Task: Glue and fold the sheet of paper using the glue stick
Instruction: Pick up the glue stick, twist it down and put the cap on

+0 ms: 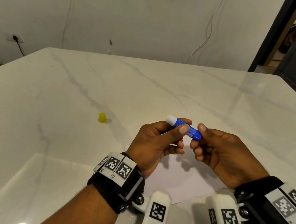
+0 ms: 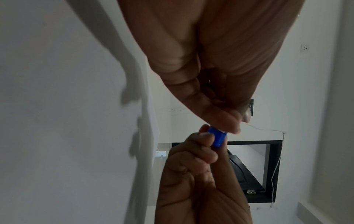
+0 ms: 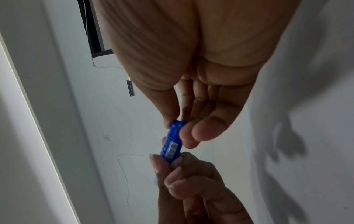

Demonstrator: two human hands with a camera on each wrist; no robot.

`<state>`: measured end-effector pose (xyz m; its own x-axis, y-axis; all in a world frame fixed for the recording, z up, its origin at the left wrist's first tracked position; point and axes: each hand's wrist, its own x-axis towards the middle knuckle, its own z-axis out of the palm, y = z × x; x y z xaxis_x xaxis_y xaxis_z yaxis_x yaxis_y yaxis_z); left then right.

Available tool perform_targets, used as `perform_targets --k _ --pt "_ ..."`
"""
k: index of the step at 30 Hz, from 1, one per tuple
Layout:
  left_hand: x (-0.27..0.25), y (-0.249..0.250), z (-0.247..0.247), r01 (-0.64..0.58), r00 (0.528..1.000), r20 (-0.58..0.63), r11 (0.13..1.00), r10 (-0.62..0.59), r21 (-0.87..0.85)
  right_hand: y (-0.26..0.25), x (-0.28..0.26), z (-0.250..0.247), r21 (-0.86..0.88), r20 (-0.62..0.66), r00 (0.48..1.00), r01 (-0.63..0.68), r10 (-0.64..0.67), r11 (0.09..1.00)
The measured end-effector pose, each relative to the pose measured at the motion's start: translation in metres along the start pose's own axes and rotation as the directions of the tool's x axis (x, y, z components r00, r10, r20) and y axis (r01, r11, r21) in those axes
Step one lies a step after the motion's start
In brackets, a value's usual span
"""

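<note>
A blue glue stick (image 1: 190,130) is held in the air between both hands, its white glue end (image 1: 171,119) bare and pointing left. My left hand (image 1: 183,127) grips the barrel between thumb and fingers. My right hand (image 1: 198,134) pinches the stick's base end. In the left wrist view the blue base (image 2: 217,138) sits between the right hand's fingertips (image 2: 203,141). The right wrist view shows the labelled barrel (image 3: 172,145) running from my right fingers (image 3: 191,133) down into the left hand. A white sheet of paper (image 1: 177,176) lies flat under the hands. The yellow cap (image 1: 102,117) stands on the table to the left.
The white marble table (image 1: 185,90) stretches wide around the paper. Its far edge meets a white wall with hanging cables (image 1: 202,43) and a socket (image 1: 15,38). A dark doorway (image 1: 289,47) is at the back right.
</note>
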<state>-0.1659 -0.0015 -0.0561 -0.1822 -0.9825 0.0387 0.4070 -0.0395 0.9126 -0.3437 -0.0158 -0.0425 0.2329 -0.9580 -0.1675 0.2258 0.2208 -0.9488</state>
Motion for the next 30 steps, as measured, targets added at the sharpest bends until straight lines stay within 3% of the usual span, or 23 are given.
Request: perform_targets --k 8,16,26,30 --pt "0.0008 -0.0005 -0.0002 0.004 1.0 -0.025 1.0 -0.004 -0.008 0.0016 0.0035 -0.0036 0.031 0.011 0.995 0.097 -0.097 0.995" --pt "-0.0002 0.0003 0.0012 0.0 1.0 -0.016 1.0 0.0 0.011 0.0005 -0.0004 0.0008 -0.002 0.018 1.0 0.003 -0.003 1.0" --pt "0.0008 -0.0013 0.0008 -0.006 1.0 -0.019 1.0 0.006 0.001 0.0012 0.0018 -0.0026 0.021 0.02 0.995 0.101 -0.101 0.995" --pt "0.001 -0.0017 0.0007 -0.011 1.0 -0.019 1.0 0.011 0.003 0.0002 0.0019 -0.0046 0.04 0.023 0.997 0.073 -0.074 0.997"
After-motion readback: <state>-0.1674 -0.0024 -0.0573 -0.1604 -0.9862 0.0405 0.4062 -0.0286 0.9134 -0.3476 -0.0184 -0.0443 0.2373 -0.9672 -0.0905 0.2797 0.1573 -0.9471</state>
